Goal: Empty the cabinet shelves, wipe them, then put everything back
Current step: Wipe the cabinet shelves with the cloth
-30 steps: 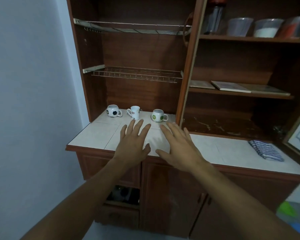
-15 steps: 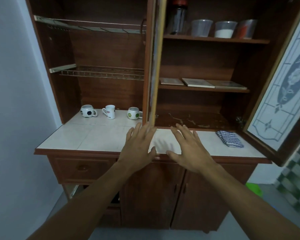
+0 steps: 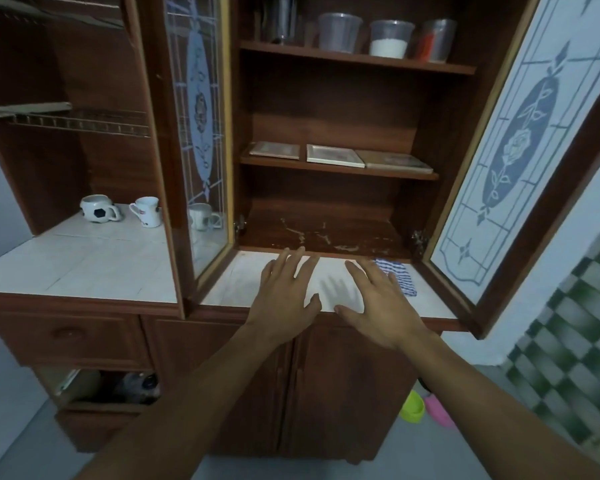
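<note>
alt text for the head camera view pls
An open left hand and open right hand hover over the white tiled counter of a dark wooden cabinet whose glass doors stand open. A blue striped cloth lies beside the right hand.

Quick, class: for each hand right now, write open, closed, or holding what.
Left hand: open, fingers spread, holding nothing.
Right hand: open, fingers spread, holding nothing.
</note>
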Motion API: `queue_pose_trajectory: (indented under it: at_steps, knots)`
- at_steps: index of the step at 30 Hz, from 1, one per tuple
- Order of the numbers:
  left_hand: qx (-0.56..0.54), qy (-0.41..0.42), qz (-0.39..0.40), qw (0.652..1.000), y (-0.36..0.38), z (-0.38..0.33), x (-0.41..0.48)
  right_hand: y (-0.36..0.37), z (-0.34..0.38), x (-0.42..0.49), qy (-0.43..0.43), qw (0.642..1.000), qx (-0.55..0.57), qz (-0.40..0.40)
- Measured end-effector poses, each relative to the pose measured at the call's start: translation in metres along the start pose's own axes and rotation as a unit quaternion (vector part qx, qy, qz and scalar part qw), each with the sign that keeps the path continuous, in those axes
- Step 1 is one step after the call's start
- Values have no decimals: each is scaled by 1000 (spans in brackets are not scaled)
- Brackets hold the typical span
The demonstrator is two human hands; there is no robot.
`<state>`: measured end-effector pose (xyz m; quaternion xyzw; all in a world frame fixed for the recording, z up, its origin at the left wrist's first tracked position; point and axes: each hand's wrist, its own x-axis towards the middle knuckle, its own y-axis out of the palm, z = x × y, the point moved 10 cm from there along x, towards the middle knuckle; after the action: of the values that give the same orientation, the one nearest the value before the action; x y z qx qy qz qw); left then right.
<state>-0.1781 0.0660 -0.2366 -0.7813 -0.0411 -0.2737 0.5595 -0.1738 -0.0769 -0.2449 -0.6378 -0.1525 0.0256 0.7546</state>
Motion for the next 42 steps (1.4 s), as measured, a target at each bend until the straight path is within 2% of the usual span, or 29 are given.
queue_pose_trajectory:
  at_steps: [16,20,28,42]
  knots:
    - [-65,3,51,997,100,-43,94,20,-112,49,60,998,3,-25]
    - [-78,-13,73,994,128,-47,112,34,-136,62,72,997,12,-8]
    - [-108,-20,83,991,185,-52,160,65,-194,106,88,994,65,0]
    - [-198,-82,123,969,280,-56,215,112,-273,164,142,979,147,14]
